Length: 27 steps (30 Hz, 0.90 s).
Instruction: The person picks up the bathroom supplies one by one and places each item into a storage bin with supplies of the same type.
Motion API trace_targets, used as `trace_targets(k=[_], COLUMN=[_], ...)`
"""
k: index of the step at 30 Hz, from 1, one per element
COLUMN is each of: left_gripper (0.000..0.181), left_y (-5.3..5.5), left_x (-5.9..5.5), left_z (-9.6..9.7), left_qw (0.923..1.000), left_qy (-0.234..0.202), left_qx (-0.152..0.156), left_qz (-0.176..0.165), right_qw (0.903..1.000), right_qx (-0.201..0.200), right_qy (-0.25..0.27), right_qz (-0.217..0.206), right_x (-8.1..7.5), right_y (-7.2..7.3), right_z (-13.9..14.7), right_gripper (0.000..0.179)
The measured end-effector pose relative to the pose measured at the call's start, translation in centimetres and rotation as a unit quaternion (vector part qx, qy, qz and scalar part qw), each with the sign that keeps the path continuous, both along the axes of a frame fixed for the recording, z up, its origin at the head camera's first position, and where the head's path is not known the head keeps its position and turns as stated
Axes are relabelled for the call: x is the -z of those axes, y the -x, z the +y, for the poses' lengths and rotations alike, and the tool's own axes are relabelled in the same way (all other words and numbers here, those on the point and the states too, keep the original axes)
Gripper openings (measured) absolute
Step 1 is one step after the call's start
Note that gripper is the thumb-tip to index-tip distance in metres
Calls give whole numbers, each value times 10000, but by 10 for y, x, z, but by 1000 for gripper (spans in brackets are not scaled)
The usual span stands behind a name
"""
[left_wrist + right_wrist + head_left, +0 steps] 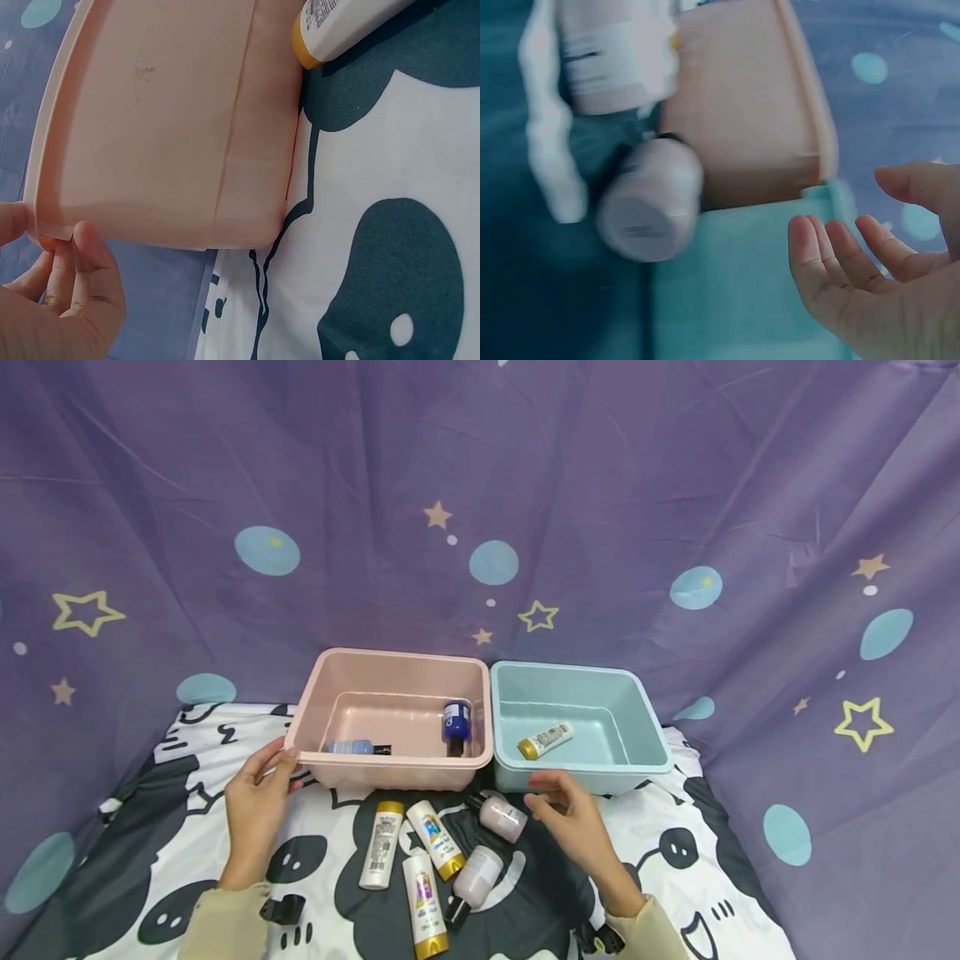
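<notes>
My left hand pinches the front left corner of the pink bin between thumb and fingers; the left wrist view shows the fingertips under its rim. Inside that bin lie a light blue bottle and a dark blue bottle, both with black caps. My right hand holds nothing, its fingers loosely bent beside the front wall of the light blue bin. One white tube with a gold cap lies in the blue bin. Closest to the right hand is a pale pink bottle.
On the patterned cloth in front lie three white gold-capped tubes and a second pale pink bottle with a black cap. The bins stand side by side against a purple curtain.
</notes>
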<state>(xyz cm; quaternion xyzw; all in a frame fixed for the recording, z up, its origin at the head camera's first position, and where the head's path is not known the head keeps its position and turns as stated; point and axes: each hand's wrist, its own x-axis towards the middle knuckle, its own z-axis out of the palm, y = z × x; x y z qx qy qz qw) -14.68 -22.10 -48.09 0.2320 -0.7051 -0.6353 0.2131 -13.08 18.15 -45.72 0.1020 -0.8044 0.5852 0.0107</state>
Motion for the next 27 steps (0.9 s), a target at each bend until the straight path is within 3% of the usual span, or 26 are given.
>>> trace_targets(k=[7,13,18,27], left_gripper=[47,46,46,46], left_y=[0,2,1,0], left_x=[-1,-1,-1,0], left_z=[-2,0,1,1], left_qw=[9998,9994,9995,9992], left_qy=[-202,-332,-303,-375], left_qx=[-18,-34,-37,-35], left_qz=[-4,15,3,155], right_qw=[9975,9950,9933,9933], right_qx=[194,201,232,290], right_qy=[-586,-827,-887,-875], right_qz=[-341,-531,-701,-693], right_x=[51,80,90,94], right_y=[5,8,8,7], right_z=[6,5,3,0], right_gripper=[38,49,56,53])
